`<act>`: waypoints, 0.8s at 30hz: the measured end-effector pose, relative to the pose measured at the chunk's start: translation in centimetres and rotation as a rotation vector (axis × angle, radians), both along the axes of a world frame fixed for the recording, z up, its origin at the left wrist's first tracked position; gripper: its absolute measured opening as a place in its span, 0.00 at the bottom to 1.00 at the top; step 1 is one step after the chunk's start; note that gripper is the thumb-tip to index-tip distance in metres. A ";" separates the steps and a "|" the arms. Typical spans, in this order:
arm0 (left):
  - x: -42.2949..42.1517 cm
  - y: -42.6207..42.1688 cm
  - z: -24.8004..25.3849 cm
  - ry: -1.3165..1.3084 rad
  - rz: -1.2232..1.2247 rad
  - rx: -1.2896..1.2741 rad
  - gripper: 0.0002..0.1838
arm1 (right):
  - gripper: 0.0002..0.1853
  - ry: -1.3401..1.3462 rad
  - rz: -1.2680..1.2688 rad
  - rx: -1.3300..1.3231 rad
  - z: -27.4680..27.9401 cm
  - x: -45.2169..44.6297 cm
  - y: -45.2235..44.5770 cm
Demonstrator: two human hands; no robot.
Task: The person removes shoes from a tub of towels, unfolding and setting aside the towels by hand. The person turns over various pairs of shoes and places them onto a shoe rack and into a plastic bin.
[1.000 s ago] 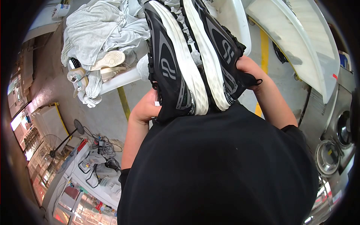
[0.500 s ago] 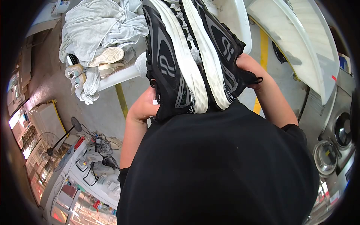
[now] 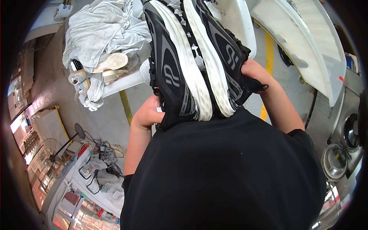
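Observation:
Two black running shoes with grey markings and thick white midsoles are held side by side close to my chest, their soles turned towards each other. My left hand (image 3: pixel 148 112) is closed at the heel opening of the left running shoe (image 3: pixel 166 71); the shoe hides most of its fingers. Likewise, my right hand (image 3: pixel 256 71) grips the right running shoe (image 3: pixel 229 57) near its collar, with the fingers largely out of sight. A black pull loop (image 3: pixel 264 87) sticks out by my right wrist. Both toes point away from me, cut off at the top.
Beyond the shoes stands a white tub (image 3: pixel 126 83) heaped with pale cloths (image 3: pixel 96 36) and light-soled shoes (image 3: pixel 111 62). A large white bin (image 3: pixel 306 42) is at the right, above front-loading machines (image 3: pixel 334 161). A fan (image 3: pixel 51 157) and a cluttered bench (image 3: pixel 73 184) are at lower left.
The heels of both shoes and my hands sit slightly lower in view. The background has shifted a little too, and my hold on the shoes looks the same.

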State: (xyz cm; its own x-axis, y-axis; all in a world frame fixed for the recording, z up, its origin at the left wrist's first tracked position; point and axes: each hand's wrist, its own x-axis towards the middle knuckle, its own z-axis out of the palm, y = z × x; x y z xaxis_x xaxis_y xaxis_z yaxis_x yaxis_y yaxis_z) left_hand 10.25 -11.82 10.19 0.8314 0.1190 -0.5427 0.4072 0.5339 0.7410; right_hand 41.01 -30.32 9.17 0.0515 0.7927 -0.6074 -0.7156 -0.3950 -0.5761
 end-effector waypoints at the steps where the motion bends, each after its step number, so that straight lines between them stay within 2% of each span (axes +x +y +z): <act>1: 0.0 0.0 0.1 -0.007 -0.008 0.019 0.47 | 0.27 -0.005 0.001 -0.002 -0.2 -0.1 -0.1; 9: 0.4 -0.1 1.3 -0.029 -0.016 0.041 0.42 | 0.30 -0.073 0.027 0.011 -0.4 -0.2 -0.5; 24: -0.8 -0.5 1.4 -0.079 -0.047 0.054 0.43 | 0.29 -0.228 0.126 0.040 2.3 -0.9 -0.6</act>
State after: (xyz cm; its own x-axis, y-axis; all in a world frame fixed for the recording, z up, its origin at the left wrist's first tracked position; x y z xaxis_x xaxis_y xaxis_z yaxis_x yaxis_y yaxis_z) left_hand 9.47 -12.31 11.57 0.8769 0.1061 -0.4688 0.3699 0.4737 0.7992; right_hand 40.12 -30.92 11.51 0.0826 0.8244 -0.5599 -0.5120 -0.4469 -0.7336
